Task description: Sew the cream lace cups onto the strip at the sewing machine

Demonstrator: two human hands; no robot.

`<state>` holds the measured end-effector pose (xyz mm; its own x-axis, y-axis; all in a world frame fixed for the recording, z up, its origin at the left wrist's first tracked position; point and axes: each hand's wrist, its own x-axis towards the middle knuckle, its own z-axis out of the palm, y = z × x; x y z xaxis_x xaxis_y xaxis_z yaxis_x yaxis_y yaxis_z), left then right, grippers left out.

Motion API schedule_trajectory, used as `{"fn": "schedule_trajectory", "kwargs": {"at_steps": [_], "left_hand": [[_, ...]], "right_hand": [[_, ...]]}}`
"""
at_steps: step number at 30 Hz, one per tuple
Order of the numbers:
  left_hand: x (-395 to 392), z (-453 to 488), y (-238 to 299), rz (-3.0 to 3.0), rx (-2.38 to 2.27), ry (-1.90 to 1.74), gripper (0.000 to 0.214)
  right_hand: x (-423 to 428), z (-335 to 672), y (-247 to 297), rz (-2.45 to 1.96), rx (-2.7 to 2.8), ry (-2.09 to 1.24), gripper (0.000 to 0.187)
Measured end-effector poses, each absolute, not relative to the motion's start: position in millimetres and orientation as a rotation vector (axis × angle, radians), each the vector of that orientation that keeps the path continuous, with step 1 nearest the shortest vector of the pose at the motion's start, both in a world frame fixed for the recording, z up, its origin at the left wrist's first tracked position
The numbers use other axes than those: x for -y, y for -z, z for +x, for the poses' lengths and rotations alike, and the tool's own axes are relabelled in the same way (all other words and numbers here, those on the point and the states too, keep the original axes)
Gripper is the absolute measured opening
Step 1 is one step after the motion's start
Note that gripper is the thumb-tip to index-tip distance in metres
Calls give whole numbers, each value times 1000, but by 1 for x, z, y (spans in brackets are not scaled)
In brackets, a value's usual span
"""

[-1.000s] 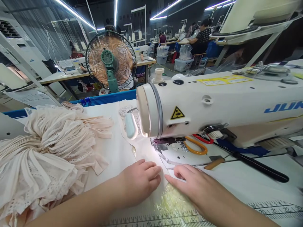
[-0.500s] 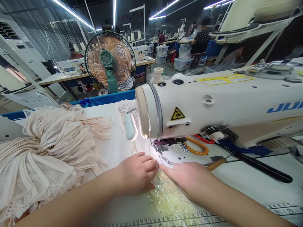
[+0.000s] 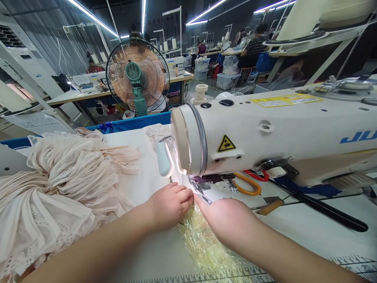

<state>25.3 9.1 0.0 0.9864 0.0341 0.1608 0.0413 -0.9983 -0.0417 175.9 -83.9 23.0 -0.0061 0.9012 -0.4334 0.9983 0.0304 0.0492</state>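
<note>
My left hand [image 3: 171, 206] is closed, its curled fingertips beside the sewing machine's presser foot area [image 3: 196, 184]. Shiny, see-through yellowish material [image 3: 203, 239] runs from under those fingers toward the front of the table, and the left hand grips its far end. My right hand [image 3: 228, 218] meets the left at the same spot, one finger stretched toward the foot and lying along the material; its other fingers are hidden beneath. Above both hands is the head of the white sewing machine [image 3: 224, 133], with a small lit lamp [image 3: 165, 159] at its left. The needle cannot be made out.
Bundled cream lace strips [image 3: 67, 184] pile up at left. Orange-handled scissors [image 3: 249, 186] and a black lever [image 3: 330, 212] lie right of the foot. A ruler tape [image 3: 188, 277] edges the table. Beyond are lace cloth [image 3: 156, 135], a fan [image 3: 137, 74] and people at other machines.
Both hands have shifted slightly toward the presser foot, and the yellowish material between them shows more. The view has moved a little, so the machine sits farther right.
</note>
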Motion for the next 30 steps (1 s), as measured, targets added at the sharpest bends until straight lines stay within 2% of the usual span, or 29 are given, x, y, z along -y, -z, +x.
{"fn": "schedule_trajectory", "kwargs": {"at_steps": [9, 15, 19, 23, 26, 30], "left_hand": [[-19, 30, 5, -3089, 223, 116, 31], [-24, 32, 1, -3064, 309, 59, 34], [-23, 28, -3, -3049, 421, 80, 33], [-29, 31, -9, -3029, 937, 49, 30], [-39, 46, -16, -3127, 1305, 210, 27], [-48, 60, -32, -3200, 1516, 379, 28]], "right_hand": [[77, 164, -22, 1949, -1855, 409, 100], [95, 168, -19, 1954, -1999, 277, 89], [113, 173, 1, 1989, -2168, 77, 76], [127, 177, 29, 2105, -2362, -318, 60], [133, 180, 44, 2196, -2477, -556, 52], [138, 188, 57, 2164, -2514, -653, 38]]}}
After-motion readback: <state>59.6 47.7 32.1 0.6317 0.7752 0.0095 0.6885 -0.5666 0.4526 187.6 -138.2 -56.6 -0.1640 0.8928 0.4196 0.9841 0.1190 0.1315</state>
